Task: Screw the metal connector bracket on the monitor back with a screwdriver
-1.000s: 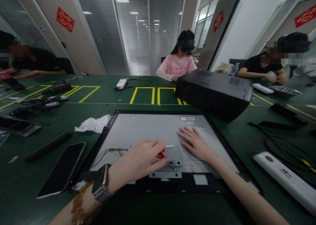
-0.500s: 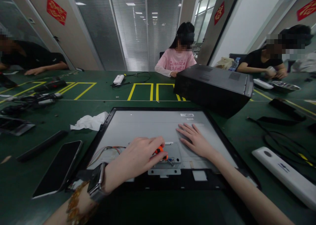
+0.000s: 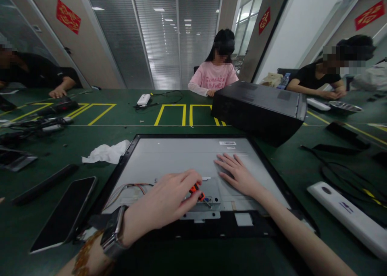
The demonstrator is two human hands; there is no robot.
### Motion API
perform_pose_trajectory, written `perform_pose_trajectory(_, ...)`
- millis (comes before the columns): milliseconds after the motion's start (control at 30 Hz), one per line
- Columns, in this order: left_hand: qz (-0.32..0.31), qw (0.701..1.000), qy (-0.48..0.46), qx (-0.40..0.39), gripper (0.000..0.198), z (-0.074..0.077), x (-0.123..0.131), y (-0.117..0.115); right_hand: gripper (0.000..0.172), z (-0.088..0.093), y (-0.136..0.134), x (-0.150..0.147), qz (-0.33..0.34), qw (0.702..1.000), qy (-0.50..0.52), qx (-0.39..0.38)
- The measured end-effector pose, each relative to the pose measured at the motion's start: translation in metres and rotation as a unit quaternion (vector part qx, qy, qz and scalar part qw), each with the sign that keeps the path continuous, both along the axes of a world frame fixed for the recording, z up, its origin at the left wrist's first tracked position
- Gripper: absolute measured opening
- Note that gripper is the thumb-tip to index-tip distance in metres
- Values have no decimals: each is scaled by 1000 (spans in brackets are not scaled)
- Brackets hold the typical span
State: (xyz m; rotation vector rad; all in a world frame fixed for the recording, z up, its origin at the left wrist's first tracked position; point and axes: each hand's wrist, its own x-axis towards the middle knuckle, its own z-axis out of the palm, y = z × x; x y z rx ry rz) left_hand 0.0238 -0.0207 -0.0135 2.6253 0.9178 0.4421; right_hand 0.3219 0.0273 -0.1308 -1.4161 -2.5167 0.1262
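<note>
A flat display panel (image 3: pixel 175 155) lies in front of me, its silvery back facing up inside a black frame. My left hand (image 3: pixel 166 199) is closed around the orange-and-black handle of a screwdriver (image 3: pixel 196 189). The screwdriver is tilted, and its thin shaft points down to the right at the metal bracket box (image 3: pixel 213 189) near the panel's front edge. Whether its tip sits in a screw I cannot tell. Thin wires (image 3: pixel 128 186) run left from beneath my left hand. My right hand (image 3: pixel 240 175) rests flat on the panel with its fingers spread.
Left of the panel lie a phone (image 3: pixel 65 213), a black bar (image 3: pixel 45 183) and crumpled tissue (image 3: pixel 105 151). A large black case (image 3: pixel 256 110) stands behind it. A white elongated device (image 3: pixel 344 211) and cables (image 3: pixel 338 167) are on the right. Several people sit around the table.
The screwdriver handle leans more, and more of its shaft shows below my left fingers. My right hand stays on the panel. The view has shifted slightly.
</note>
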Motion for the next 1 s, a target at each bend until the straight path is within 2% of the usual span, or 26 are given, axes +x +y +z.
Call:
perform_pose_trajectory(167, 9, 999, 11, 40, 26, -3, 0, -2, 48, 3, -1, -1, -2, 1000, 0, -3)
perform_pose_trajectory(233, -2, 999, 11, 31, 26, 0, 0, -3, 48, 3, -1, -1, -3, 1000, 1, -5)
perform_pose_trajectory(400, -9, 1000, -15, -15, 10, 6, 1, -5, 49, 3, -1, -1, 0, 1000, 7, -5)
perform_pose_trajectory(533, -8, 999, -9, -41, 19, 10, 0, -7, 49, 3, -1, -1, -2, 1000, 6, -5)
perform_pose_trajectory(633, -9, 999, -3, -47, 17, 10, 0, -7, 48, 3, -1, -2, -2, 1000, 5, -7)
perform_pose_trajectory(733, 0, 1000, -4, -23, 9, 6, -1, -4, 48, 3, -1, -2, -3, 1000, 4, -6)
perform_pose_trajectory(900, 6, 999, 25, 20, 22, 2, -2, 0, 48, 2, -2, -2, -4, 1000, 4, -3)
perform_pose_trajectory(1000, 2, 999, 31, 28, 21, 4, -1, -2, 49, 3, -2, -2, -2, 1000, 7, -3)
